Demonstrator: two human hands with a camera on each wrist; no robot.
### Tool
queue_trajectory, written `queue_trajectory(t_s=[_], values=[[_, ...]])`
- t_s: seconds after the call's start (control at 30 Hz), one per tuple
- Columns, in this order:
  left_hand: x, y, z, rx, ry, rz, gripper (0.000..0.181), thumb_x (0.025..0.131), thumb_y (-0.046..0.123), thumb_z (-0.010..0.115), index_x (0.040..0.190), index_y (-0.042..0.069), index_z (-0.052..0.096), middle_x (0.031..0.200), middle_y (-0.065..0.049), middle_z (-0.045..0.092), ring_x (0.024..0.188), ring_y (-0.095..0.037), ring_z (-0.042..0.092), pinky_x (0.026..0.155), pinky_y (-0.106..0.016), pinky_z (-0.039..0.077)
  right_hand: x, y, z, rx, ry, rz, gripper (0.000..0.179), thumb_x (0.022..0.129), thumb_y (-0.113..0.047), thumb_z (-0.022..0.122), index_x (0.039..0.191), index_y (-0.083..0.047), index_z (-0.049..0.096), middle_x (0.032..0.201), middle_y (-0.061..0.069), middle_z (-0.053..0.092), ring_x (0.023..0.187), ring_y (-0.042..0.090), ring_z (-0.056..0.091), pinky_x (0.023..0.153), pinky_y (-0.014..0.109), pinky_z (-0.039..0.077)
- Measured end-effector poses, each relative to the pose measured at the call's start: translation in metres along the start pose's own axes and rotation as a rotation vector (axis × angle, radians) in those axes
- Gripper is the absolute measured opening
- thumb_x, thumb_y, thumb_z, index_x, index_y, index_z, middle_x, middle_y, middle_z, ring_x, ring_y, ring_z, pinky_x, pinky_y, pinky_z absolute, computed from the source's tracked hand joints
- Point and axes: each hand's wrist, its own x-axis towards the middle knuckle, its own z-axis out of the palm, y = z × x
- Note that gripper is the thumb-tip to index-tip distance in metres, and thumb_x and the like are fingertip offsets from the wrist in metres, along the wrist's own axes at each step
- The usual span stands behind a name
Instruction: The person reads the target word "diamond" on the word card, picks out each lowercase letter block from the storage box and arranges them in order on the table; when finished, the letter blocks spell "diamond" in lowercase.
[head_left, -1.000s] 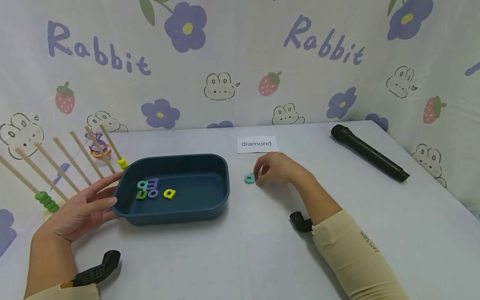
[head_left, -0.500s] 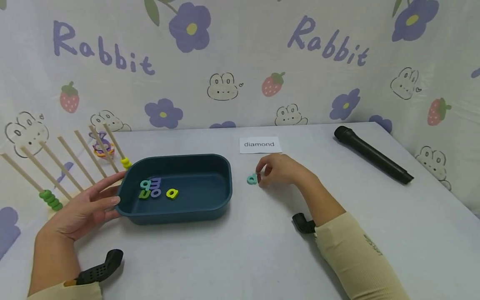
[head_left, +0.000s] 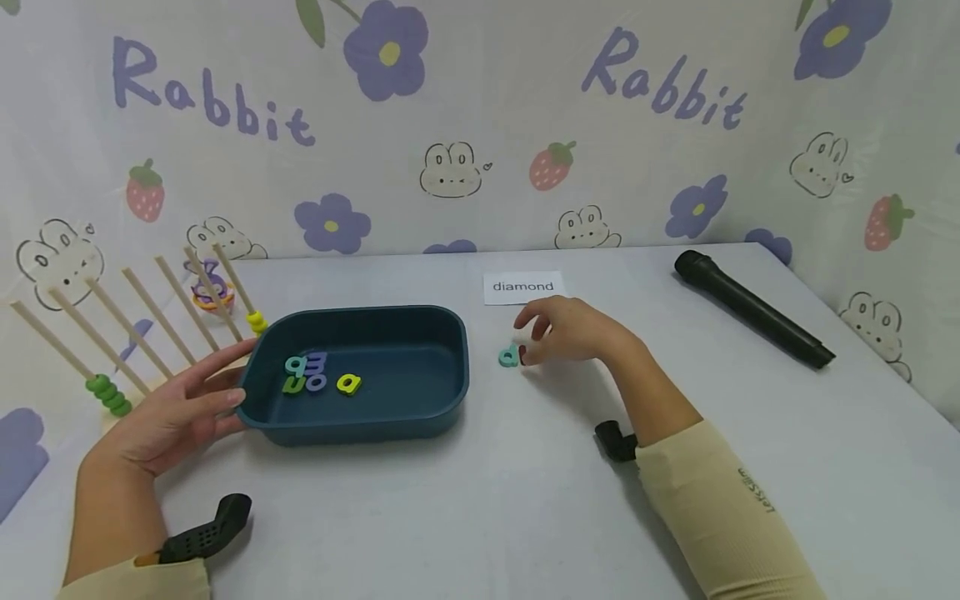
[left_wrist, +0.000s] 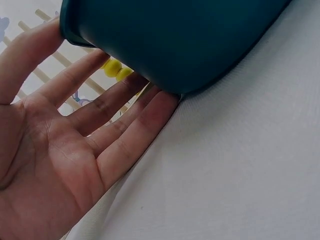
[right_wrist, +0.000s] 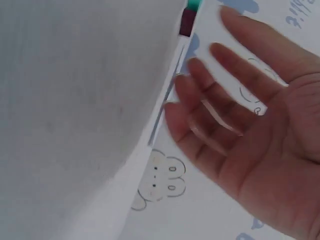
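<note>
My left hand [head_left: 168, 412] rests against the left end of a dark teal tray [head_left: 367, 429], thumb at the rim and fingers stretched along the outer wall. Inside the tray are a light teal letter [head_left: 296, 367], a green letter [head_left: 293, 385], two purple letters and a yellow letter "a" [head_left: 348, 384]. On the table to the right of the tray lies a teal letter "d" [head_left: 508, 357]. Beside it is a small dark red piece [right_wrist: 187, 21], partly hidden by fingertips in the head view. My right hand [head_left: 577, 333] hovers there with spread fingers, apart from the piece in the right wrist view.
A card reading "diamond" [head_left: 522, 287] lies behind the right hand. A black microphone-like stick [head_left: 753, 308] is at the back right. Wooden rods with green beads [head_left: 108, 395] and yellow beads [head_left: 257, 322] stand left of the tray, near a small purple toy [head_left: 212, 287].
My right thumb and fingers have spread and come off the dark red piece, which stays beside the teal "d". The left hand stays at the tray; the head view has shifted slightly.
</note>
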Motion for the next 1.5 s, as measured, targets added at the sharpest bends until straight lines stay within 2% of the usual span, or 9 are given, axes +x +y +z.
queue_trajectory(t_s=[0.3, 0.6, 0.9, 1.17, 1.5], values=[[0.001, 0.003, 0.004, 0.03, 0.009, 0.009, 0.071, 0.106, 0.014, 0.058, 0.165, 0.03, 0.024, 0.17, -0.022, 0.011, 0.12, -0.006, 0.065, 0.095, -0.029, 0.059, 0.004, -0.022, -0.015, 0.005, 0.08, -0.112, 0.042, 0.092, -0.022, 0.076, 0.133, -0.013, 0.067, 0.119, 0.012, 0.069, 0.11, 0.031, 0.063, 0.093, 0.047, 0.053], [0.0, 0.007, 0.004, -0.008, 0.018, 0.016, 0.07, 0.105, 0.013, 0.059, 0.165, 0.029, 0.025, 0.171, -0.022, 0.009, 0.12, -0.007, 0.065, 0.095, -0.03, 0.059, 0.007, -0.057, -0.025, 0.037, 0.079, -0.186, 0.033, 0.093, -0.022, 0.076, 0.124, -0.014, 0.07, 0.112, 0.009, 0.071, 0.103, 0.027, 0.066, 0.091, 0.045, 0.053], [-0.003, 0.006, 0.004, -0.02, 0.027, 0.009, 0.07, 0.105, 0.013, 0.059, 0.165, 0.028, 0.025, 0.17, -0.022, 0.01, 0.119, -0.008, 0.066, 0.095, -0.03, 0.059, 0.014, -0.087, -0.034, -0.001, -0.022, -0.202, 0.032, 0.092, -0.026, 0.076, 0.123, -0.019, 0.071, 0.117, 0.005, 0.071, 0.107, 0.026, 0.067, 0.094, 0.045, 0.055], [-0.005, 0.006, 0.005, -0.002, 0.047, 0.007, 0.071, 0.104, 0.015, 0.061, 0.165, 0.028, 0.026, 0.17, -0.022, 0.012, 0.119, -0.008, 0.065, 0.095, -0.03, 0.059, 0.027, -0.114, -0.04, -0.005, -0.126, -0.241, 0.03, 0.092, -0.024, 0.076, 0.121, -0.017, 0.072, 0.113, 0.005, 0.073, 0.099, 0.026, 0.068, 0.088, 0.041, 0.059], [-0.005, 0.005, 0.005, -0.028, 0.049, 0.008, 0.07, 0.105, 0.013, 0.059, 0.165, 0.027, 0.026, 0.17, -0.022, 0.013, 0.119, -0.009, 0.067, 0.095, -0.031, 0.059, 0.045, -0.145, -0.038, 0.008, -0.182, -0.312, 0.024, 0.093, -0.024, 0.075, 0.116, -0.016, 0.074, 0.109, 0.004, 0.075, 0.1, 0.027, 0.069, 0.09, 0.042, 0.06]])
